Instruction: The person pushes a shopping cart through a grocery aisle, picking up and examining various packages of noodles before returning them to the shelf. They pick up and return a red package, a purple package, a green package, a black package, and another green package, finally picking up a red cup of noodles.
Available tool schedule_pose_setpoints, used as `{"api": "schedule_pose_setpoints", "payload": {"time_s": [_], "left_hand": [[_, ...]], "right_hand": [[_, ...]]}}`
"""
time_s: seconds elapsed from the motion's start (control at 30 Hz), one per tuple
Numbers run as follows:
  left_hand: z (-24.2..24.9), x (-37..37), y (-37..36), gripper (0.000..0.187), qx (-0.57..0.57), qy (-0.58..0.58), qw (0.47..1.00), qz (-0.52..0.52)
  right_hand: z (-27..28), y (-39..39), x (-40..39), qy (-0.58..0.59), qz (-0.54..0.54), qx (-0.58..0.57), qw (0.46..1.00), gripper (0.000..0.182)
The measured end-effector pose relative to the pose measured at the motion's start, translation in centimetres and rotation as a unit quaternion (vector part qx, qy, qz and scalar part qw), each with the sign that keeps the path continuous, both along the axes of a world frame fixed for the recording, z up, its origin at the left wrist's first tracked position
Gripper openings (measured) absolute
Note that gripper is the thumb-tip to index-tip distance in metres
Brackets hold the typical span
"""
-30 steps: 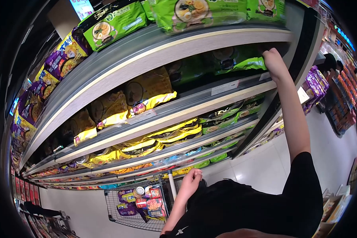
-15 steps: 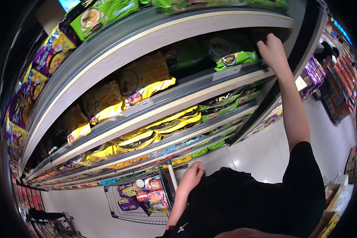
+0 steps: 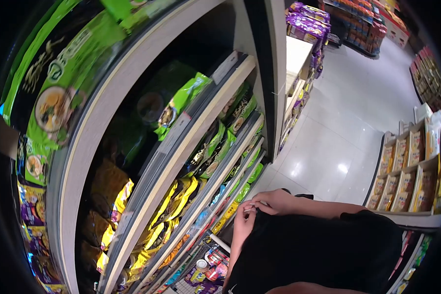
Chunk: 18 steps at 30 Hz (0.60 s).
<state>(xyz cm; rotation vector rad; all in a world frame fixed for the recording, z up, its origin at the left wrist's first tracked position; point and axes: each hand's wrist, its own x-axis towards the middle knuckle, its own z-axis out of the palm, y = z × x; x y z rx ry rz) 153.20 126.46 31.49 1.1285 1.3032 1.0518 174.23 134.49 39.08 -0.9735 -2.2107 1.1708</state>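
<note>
My left hand (image 3: 243,220) is raised in front of my black shirt, just above the handle of a shopping cart (image 3: 219,243). My right hand (image 3: 274,201) meets it from the right, and the fingers of both are bent together. Whatever lies between the fingertips is too small to make out. Green noodle packs (image 3: 183,100) and yellow packs (image 3: 117,203) sit on the shelf to the left. The cart holds a jar (image 3: 202,265) and several red and purple packs.
A shelf end panel (image 3: 278,73) stands upright at the centre. Beyond it are stacked purple packs (image 3: 308,24). A display rack with boxed compartments (image 3: 402,171) is at the right, past the tiled floor (image 3: 328,142).
My right hand has come down from the upper shelf to meet my left hand. The view has turned right, so the shelves stand more steeply and the cart sits lower in view.
</note>
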Motion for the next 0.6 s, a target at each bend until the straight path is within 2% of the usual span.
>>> {"api": "schedule_pose_setpoints", "payload": {"time_s": [0.03,0.1,0.17,0.33,0.43,0.5,0.6], "left_hand": [[0.4,0.5,0.4,0.033,-0.038,-0.055,0.998,-0.02],[0.6,1.0,1.7,0.032,-0.073,-0.073,0.993,-0.055],[1.8,1.9,3.0,0.026,-0.124,-0.095,0.983,-0.094],[3.6,4.4,5.4,0.023,-0.14,-0.03,0.984,-0.107],[3.5,5.9,6.0,0.024,-0.116,-0.042,0.989,-0.081],[3.5,6.6,6.2,0.028,-0.131,-0.05,0.984,-0.109],[3.3,8.3,6.0,0.027,-0.138,-0.055,0.985,-0.093]], "right_hand": [[-0.2,-0.1,0.7,-0.002,0.007,-0.007,1.0,0.024],[-0.4,0.3,2.2,0.003,0.002,-0.024,1.0,0.025],[-0.6,0.8,3.6,-0.02,-0.019,0.009,1.0,0.026],[-1.0,0.2,5.7,-0.006,-0.043,0.016,0.999,0.024],[-1.6,-0.1,6.8,0.011,-0.081,0.016,0.996,0.023],[-2.3,-0.2,7.7,0.066,-0.104,0.001,0.992,0.022],[-2.2,0.1,9.6,0.043,-0.077,0.011,0.996,0.021]]}}
